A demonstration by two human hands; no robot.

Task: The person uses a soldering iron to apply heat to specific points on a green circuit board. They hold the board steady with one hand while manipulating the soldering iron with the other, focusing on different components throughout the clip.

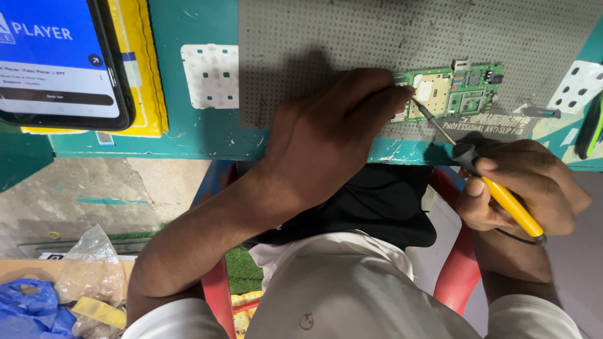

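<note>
A green circuit board (461, 91) lies on a grey dotted mat (352, 44) near the front edge of a teal bench. My left hand (326, 138) rests on the mat with its fingertips pressing the board's left end. My right hand (524, 185) grips a soldering iron (496, 191) with a yellow handle and black collar. Its thin metal tip reaches up and left onto the board close to my left fingertips.
A smartphone (59, 59) with a lit blue and white screen leans on a yellow packet (141, 63) at the left. White dotted pads (210, 75) lie on the bench. A red chair (455, 276), plastic bags (91, 270) and blue wrapping (28, 307) are below.
</note>
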